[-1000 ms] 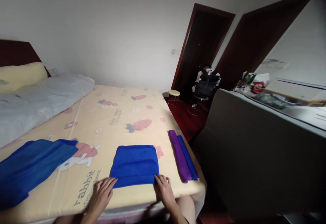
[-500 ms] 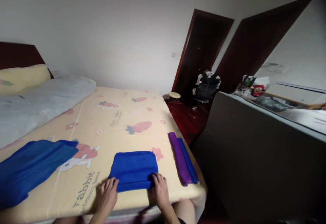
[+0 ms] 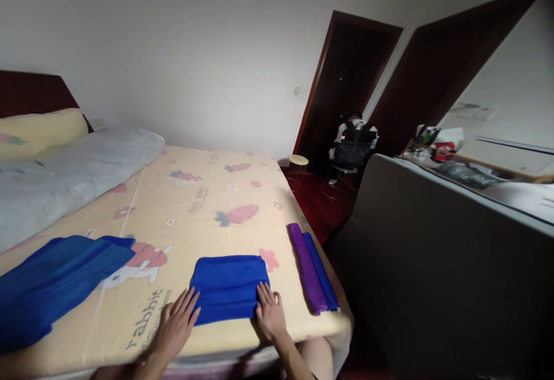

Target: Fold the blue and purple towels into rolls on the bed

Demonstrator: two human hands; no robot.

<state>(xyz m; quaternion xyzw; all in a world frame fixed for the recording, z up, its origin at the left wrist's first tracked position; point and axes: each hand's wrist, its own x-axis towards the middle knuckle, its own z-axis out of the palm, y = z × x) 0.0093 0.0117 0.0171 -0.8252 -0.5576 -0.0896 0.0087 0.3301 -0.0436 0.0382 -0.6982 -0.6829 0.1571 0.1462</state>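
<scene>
A folded blue cloth (image 3: 229, 288) lies flat near the front edge of the bed, with soft creases running across it. My left hand (image 3: 178, 319) rests at its left edge, fingers stretched out and just touching the fabric. On the right edge, my right hand (image 3: 270, 309) lies with its fingers extended over the cloth's near corner. To the right, a purple rolled cloth (image 3: 307, 270) and a narrow blue folded cloth (image 3: 321, 273) lie side by side. A larger blue cloth (image 3: 56, 288) is spread loosely on the left.
The bed (image 3: 203, 195) has a yellow printed sheet. A grey quilt (image 3: 78, 166) and a yellow pillow (image 3: 43, 132) lie at the left. Beyond the right side stand a dark panel (image 3: 433, 264), a stool (image 3: 298, 160) and a seated person (image 3: 352, 143) by a doorway.
My fingers have gone from curled at the cloth's near corners to stretched out flat. Both hands have shifted slightly forward along its sides, and the near fold now lies flatter.
</scene>
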